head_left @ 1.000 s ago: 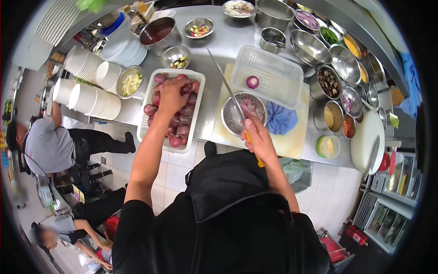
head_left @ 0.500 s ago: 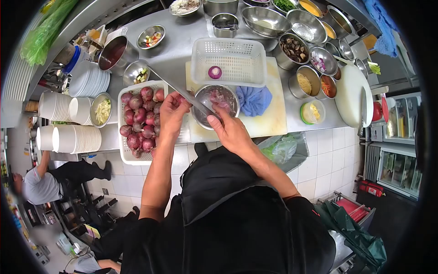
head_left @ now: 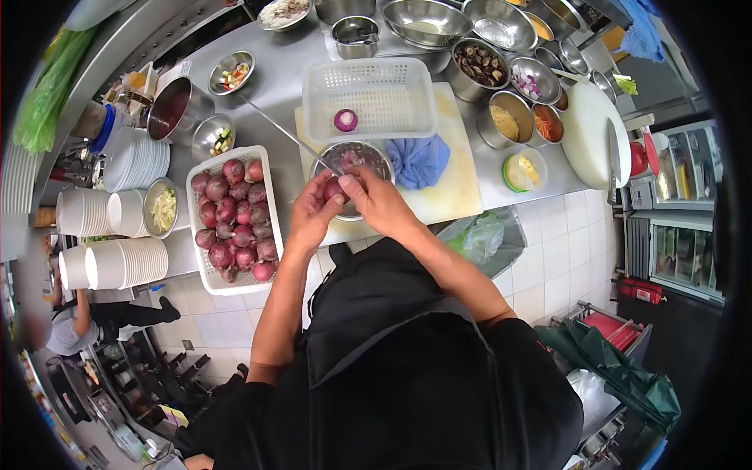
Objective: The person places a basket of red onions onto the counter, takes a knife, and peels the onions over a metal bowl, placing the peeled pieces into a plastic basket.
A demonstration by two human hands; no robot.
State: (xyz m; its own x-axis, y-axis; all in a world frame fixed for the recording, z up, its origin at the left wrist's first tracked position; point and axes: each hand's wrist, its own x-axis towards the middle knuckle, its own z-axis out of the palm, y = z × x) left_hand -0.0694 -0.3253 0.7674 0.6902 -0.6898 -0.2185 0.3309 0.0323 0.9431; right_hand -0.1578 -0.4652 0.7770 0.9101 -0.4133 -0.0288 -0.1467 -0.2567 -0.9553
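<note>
Over a metal bowl [head_left: 383, 162] with onion peelings in it, my left hand [head_left: 315, 207] is closed around a red onion [head_left: 334, 188]. My right hand [head_left: 377, 200] grips a knife [head_left: 283, 131], its thumb against the onion; the blade points up and to the left. The knife's handle is hidden in my fingers. A peeled onion [head_left: 345, 120] lies in the white perforated basket [head_left: 392, 129] behind the bowl. Left of my hands stands a white basket [head_left: 205, 270] full of unpeeled red onions [head_left: 235, 211].
A blue cloth [head_left: 419, 162] lies on the cutting board [head_left: 462, 188], right of the bowl. Several metal bowls and pots of ingredients line the back and right. Stacked white bowls [head_left: 125, 264] stand at left. Another knife [head_left: 613, 160] rests on a round white board [head_left: 587, 149].
My hands have come together over the bowl, and the knife has turned to a more edge-on angle. The whole view has shifted, with the counter items appearing further left.
</note>
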